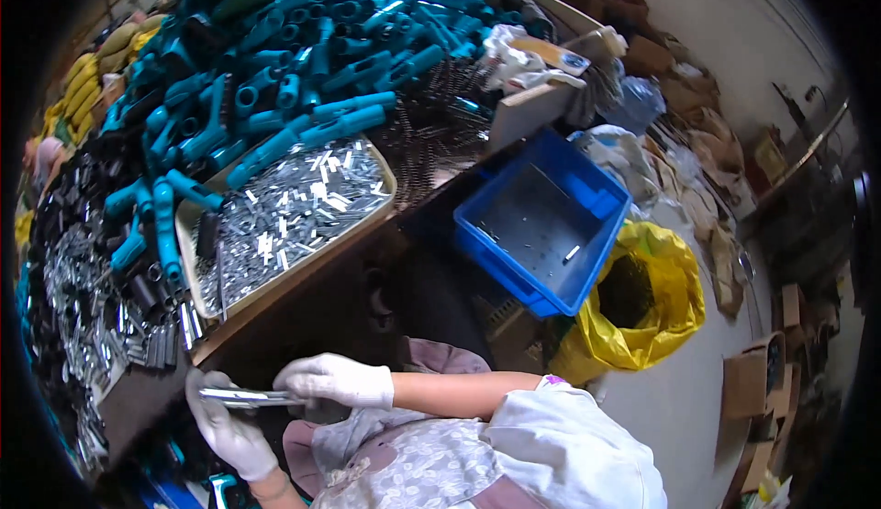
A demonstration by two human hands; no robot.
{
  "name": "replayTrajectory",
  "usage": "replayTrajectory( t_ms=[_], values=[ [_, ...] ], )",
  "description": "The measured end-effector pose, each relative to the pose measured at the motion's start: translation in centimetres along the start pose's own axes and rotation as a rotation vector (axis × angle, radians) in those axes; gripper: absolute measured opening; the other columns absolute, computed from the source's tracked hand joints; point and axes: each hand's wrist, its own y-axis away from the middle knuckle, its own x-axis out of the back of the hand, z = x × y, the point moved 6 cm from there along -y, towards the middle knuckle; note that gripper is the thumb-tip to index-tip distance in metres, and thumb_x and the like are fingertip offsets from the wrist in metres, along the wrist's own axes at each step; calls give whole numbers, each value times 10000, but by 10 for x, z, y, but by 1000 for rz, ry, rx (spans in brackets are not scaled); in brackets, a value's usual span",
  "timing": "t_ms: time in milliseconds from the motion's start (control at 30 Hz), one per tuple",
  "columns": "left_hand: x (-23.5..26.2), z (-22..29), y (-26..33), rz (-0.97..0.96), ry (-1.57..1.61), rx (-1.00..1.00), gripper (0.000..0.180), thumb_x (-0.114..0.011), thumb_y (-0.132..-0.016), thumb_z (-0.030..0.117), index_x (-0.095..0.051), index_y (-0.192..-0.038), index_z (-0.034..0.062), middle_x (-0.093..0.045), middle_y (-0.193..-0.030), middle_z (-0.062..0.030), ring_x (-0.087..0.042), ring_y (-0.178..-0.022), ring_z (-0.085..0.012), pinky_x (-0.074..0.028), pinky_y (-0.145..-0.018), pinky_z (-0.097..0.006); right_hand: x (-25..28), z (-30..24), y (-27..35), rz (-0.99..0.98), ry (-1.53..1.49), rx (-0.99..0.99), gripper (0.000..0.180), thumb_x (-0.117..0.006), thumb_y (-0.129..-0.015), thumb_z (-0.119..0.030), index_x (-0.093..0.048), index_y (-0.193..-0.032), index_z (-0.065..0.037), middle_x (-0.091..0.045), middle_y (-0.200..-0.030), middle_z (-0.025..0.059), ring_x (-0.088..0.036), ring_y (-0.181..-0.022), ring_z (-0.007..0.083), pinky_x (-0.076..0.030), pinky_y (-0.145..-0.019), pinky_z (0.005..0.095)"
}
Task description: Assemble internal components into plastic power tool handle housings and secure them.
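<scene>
Both my hands wear white gloves and are close together by the near edge of the workbench. Between them is a long, narrow, shiny metal piece [248,398], held about level; its exact kind does not show. My right hand [338,380] is closed round its right end. My left hand [229,433] closes on the left end, with the fingers partly behind the metal. Beyond them, a shallow tray [390,199] holds many small silvery metal pins [303,204]. Left of my left hand lie heaps of shiny metal parts [83,270] and dark tubes [158,344].
A large pile of teal plastic handles [321,59] covers the back of the bench, beside a heap of dark springs [436,133]. At right stand a blue bin [541,224] with a few small pieces inside and an open yellow sack [674,325]. Cardboard boxes [748,385] line the far right.
</scene>
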Motion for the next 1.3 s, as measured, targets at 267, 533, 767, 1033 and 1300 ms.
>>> replayTrajectory(
  t_ms=[267, 533, 767, 1033, 1300],
  values=[
    [-72, 0, 24, -580, -489, -9, 238, -708, -730, 11, -649, -960, -10, -660, -978, -155, -640, -904, -260, -509, -834, -326, 48, -8, 60, 247, 638, -55, 287, -738, -800, -263, -696, -964, -30, -677, -809, 166, -667, -763, 297, -520, -739, 378],
    [-151, -5, 46, -903, -729, -62, 428, -769, -643, 78, -693, -1050, -32, -705, -848, -203, -710, -741, -305, -549, -697, -345, 87, -89, 120, 196, 1216, 25, 294, -747, -763, -259, -693, -986, -75, -676, -748, 151, -683, -739, 360, -545, -667, 435],
    [-145, -16, 33, -868, -775, 157, 283, -733, -823, 130, -718, -1088, 33, -732, -947, -145, -703, -838, -196, -541, -787, -315, 419, -168, 240, 1381, 1500, -260, 207, -582, -842, -106, -742, -972, -92, -713, -982, 200, -687, -897, 398, -552, -794, 474],
    [-147, -23, 39, -767, -728, 221, 261, -727, -839, 99, -721, -1084, 8, -737, -966, -148, -697, -845, -196, -544, -799, -317, 493, -118, 216, 1399, 1698, -730, 201, -591, -877, -110, -738, -1015, -100, -719, -1059, 175, -696, -1006, 343, -565, -850, 444],
    [-128, -17, 41, -653, -702, 70, 321, -729, -667, 93, -720, -958, -42, -718, -866, -194, -717, -759, -278, -556, -715, -326, 494, -112, 226, 1376, 1522, -848, 259, -627, -881, -229, -754, -1057, -88, -698, -1145, 191, -663, -1098, 357, -543, -908, 449]
  ],
)
